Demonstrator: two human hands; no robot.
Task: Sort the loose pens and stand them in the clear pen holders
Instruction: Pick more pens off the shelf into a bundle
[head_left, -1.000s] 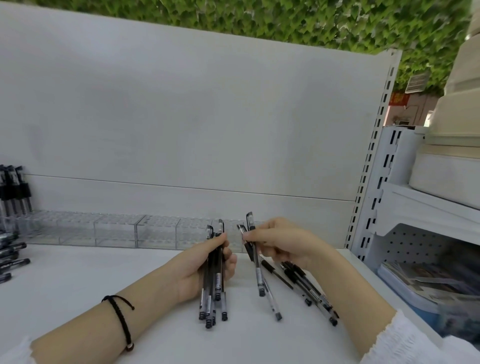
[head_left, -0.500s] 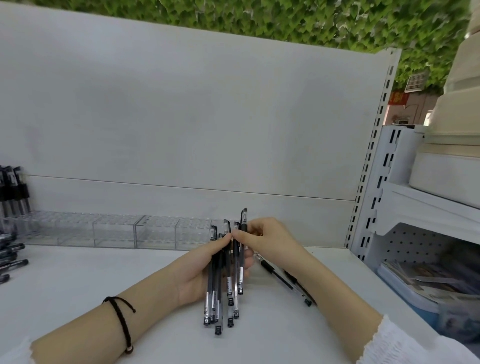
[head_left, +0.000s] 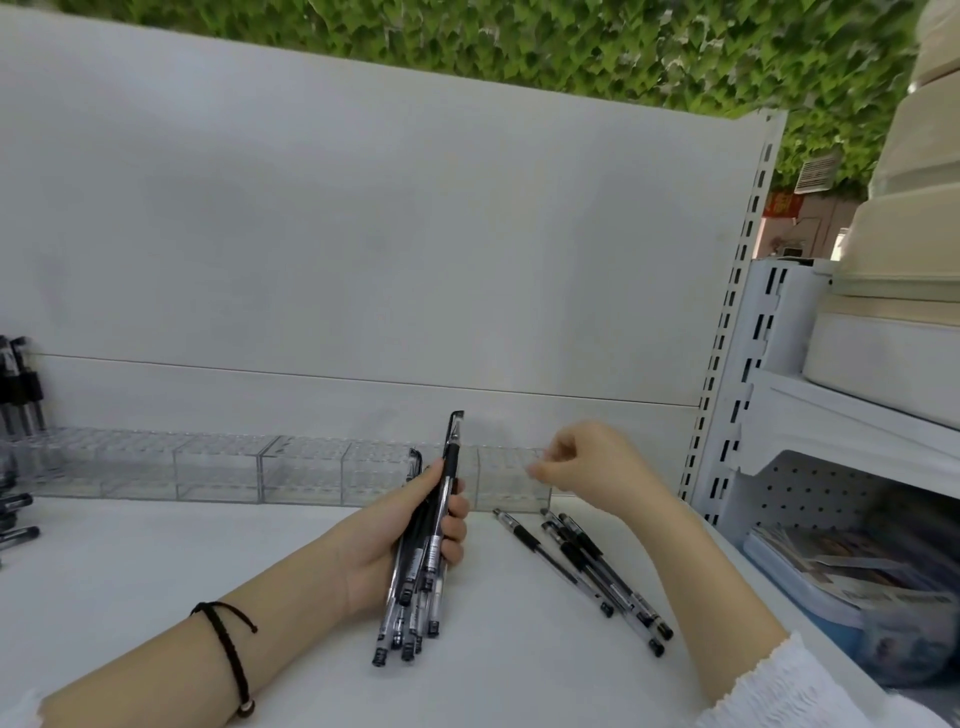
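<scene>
My left hand (head_left: 410, 535) grips a bundle of several black-capped clear pens (head_left: 423, 566), caps up and tips resting near the white shelf. One pen in it sticks higher than the others. My right hand (head_left: 597, 467) hovers to the right of the bundle, fingers loosely curled, holding nothing. Below it a few loose pens (head_left: 587, 566) lie slanted on the shelf. A row of clear pen holders (head_left: 218, 467) runs along the back panel; the sections in view look unfilled.
At the far left, pens stand upright (head_left: 18, 384) and a few more lie flat (head_left: 15, 525). A slotted white upright (head_left: 727, 332) bounds the shelf on the right, with a side rack of boxes and magazines (head_left: 841, 561) beyond.
My right hand passed two pens into the left hand's bundle, let go and drew back to the right. The bundle is now thicker, and the loose pens on the shelf are uncovered.
</scene>
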